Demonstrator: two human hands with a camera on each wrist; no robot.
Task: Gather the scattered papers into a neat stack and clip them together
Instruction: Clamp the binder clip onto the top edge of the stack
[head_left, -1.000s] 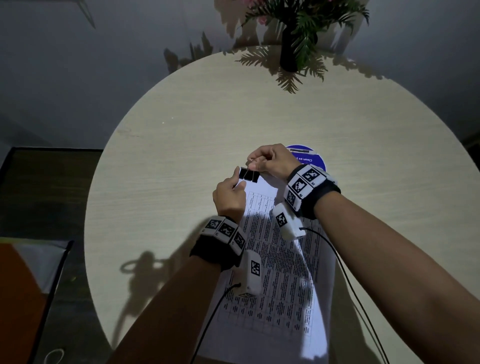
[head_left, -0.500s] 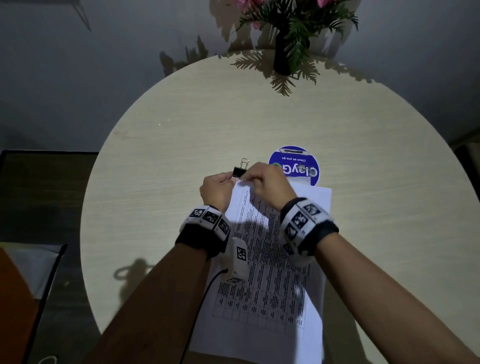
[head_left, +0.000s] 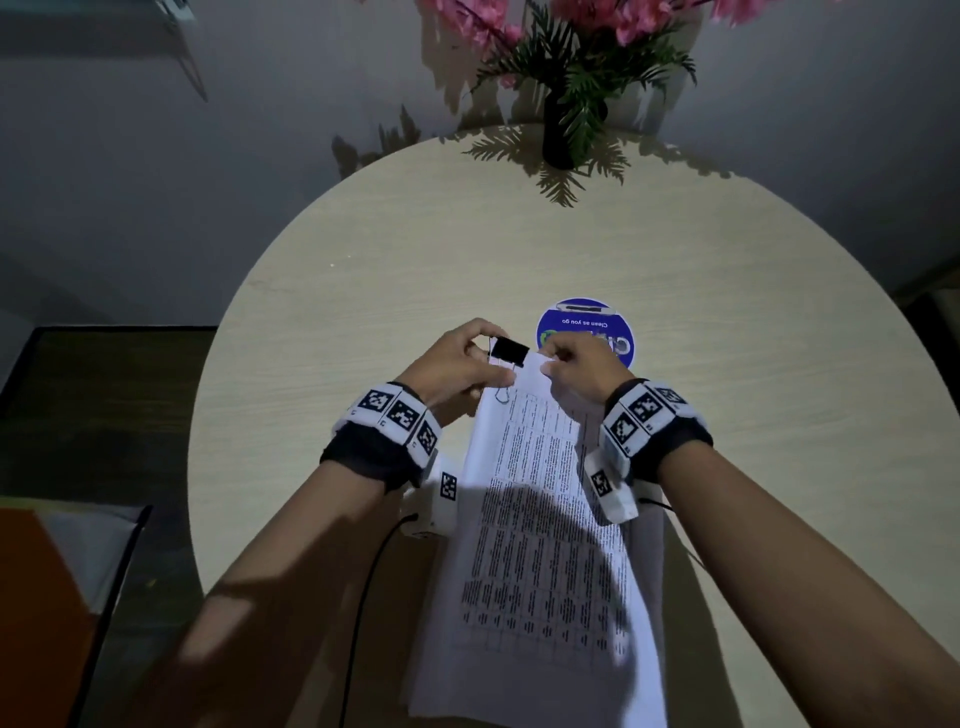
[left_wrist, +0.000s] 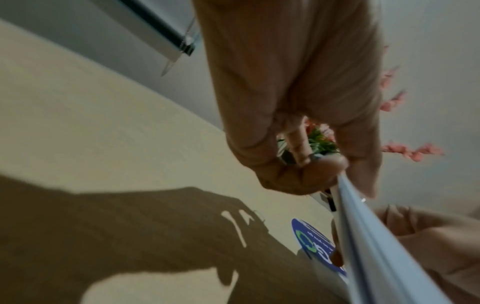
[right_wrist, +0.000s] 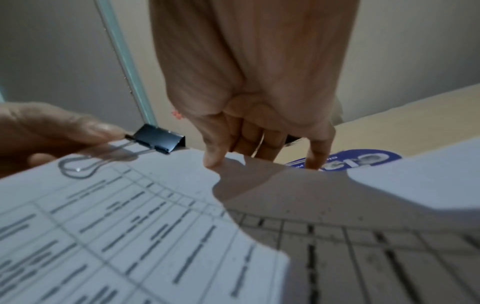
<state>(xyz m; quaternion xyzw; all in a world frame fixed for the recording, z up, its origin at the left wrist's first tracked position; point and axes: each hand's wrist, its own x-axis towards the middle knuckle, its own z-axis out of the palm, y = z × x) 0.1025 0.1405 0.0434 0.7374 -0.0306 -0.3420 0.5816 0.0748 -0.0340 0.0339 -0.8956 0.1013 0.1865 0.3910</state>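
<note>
A stack of printed papers (head_left: 540, 545) lies along the near side of the round table (head_left: 727, 441), its far end lifted. A black binder clip (head_left: 511, 351) sits on the stack's far left corner. In the right wrist view the binder clip (right_wrist: 161, 139) has one wire handle folded flat on the top sheet. My left hand (head_left: 491, 353) pinches the clip at its other handle. My right hand (head_left: 550, 358) grips the papers' far edge just right of the clip, thumb (right_wrist: 211, 158) on top and fingers behind. The left wrist view shows the papers (left_wrist: 376, 236) edge-on.
A round blue sticker (head_left: 576, 322) lies on the table just beyond my hands. A dark vase of pink flowers (head_left: 558, 135) stands at the far edge. Wrist-camera cables trail by both forearms. Off the table's left edge are dark floor and an orange object (head_left: 36, 597).
A second ago my right hand held the clip above the corner. The clip now sits on the papers with one handle folded down, my left hand pinches it, and my right hand holds the paper edge.
</note>
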